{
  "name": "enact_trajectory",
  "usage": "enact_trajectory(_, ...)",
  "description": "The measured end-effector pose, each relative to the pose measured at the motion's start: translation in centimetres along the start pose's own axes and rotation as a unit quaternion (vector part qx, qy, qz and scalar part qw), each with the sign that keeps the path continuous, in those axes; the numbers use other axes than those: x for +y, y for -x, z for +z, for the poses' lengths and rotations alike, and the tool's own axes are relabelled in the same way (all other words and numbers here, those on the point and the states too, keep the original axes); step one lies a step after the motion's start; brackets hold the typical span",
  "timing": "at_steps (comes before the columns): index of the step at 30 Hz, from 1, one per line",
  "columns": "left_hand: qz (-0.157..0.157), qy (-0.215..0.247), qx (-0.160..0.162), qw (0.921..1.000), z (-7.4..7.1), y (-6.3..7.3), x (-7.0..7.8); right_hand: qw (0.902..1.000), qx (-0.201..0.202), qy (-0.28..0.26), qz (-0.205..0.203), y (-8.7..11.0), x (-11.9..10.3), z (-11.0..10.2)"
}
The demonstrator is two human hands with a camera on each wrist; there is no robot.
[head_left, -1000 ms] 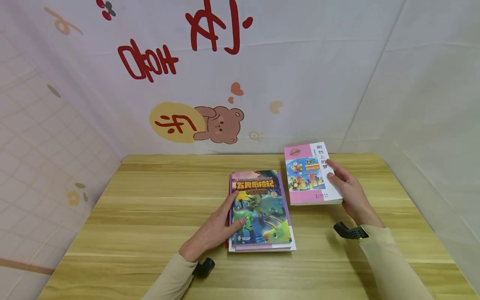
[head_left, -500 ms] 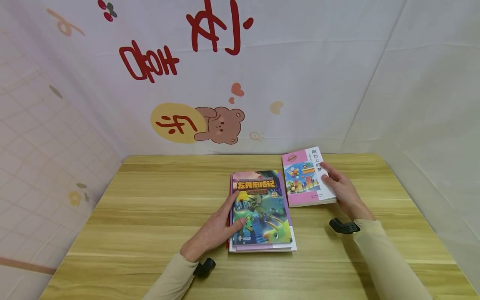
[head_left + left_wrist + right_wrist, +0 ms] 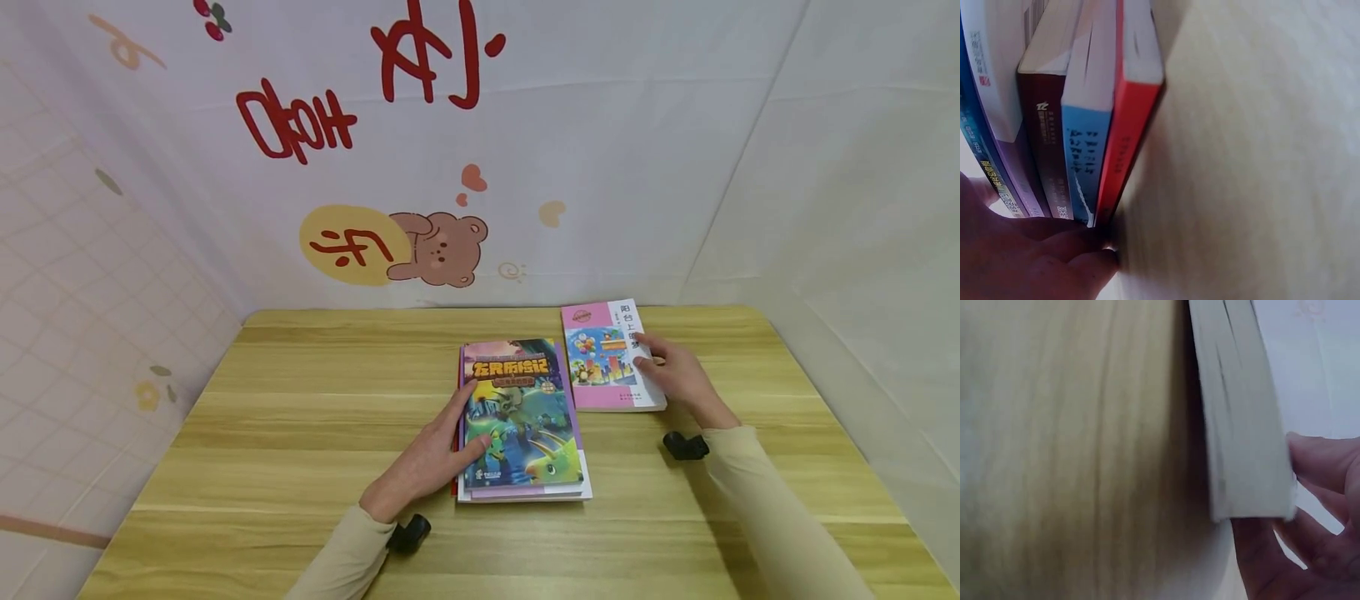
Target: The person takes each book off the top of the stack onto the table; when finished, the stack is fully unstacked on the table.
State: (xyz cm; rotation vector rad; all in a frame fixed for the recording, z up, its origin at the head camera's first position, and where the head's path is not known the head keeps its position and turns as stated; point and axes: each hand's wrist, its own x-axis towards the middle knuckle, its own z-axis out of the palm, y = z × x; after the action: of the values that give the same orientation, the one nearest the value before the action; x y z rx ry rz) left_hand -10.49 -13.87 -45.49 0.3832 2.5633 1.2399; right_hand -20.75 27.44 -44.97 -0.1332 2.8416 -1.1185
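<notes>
My left hand (image 3: 427, 454) rests along the left edge of a stack of books (image 3: 525, 429). Its thumb lies on the top book's dinosaur cover. In the left wrist view the fingers touch the spines, among them a light blue book (image 3: 1088, 147) and a red book (image 3: 1132, 119) at the bottom. My right hand (image 3: 686, 383) holds a pink-and-white book (image 3: 603, 354) by its right edge, just right of the stack. In the right wrist view its thumb is on one cover and the fingers bend round the pages' corner. The book's underside is hidden.
The books are on a wooden table (image 3: 315, 400), whose back edge meets a white cloth wall (image 3: 600, 150) with a printed bear and red characters. The pink book lies close to that wall. Black wrist cameras sit on both sleeves.
My right hand has brought the pink book a little left and lower, so that it lies flatter and closer to the stack. The left hand and the stack have stayed put.
</notes>
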Motion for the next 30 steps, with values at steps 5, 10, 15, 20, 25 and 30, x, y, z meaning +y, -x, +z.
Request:
enact_trajectory(5,0.000,0.003,0.001,1.0000,0.0,0.0,-0.2,0.9959,0.021,0.085,-0.021,-0.3,-0.2,0.4)
enact_trajectory(10,-0.003,0.036,0.016,0.9992,0.0,-0.2,-0.5,0.9932,0.047,0.103,-0.027,0.6,-1.7,0.7)
enact_trajectory(15,-0.005,0.051,0.019,0.9985,0.0,0.0,-0.7,0.9948,0.052,0.053,-0.069,2.7,-4.1,1.5)
enact_trajectory(20,0.020,0.050,0.012,0.9985,-0.3,0.3,-1.0,0.9939,0.030,-0.044,-0.096,5.0,-6.6,3.2)
enact_trajectory(25,0.028,0.041,0.000,0.9988,-0.7,0.4,-1.1,0.9896,-0.036,-0.106,-0.090,6.9,-8.5,5.9)
enact_trajectory(30,0.031,0.017,-0.027,0.9990,-0.9,0.0,-0.8,0.9895,-0.068,-0.077,-0.101,7.7,-9.4,8.1)
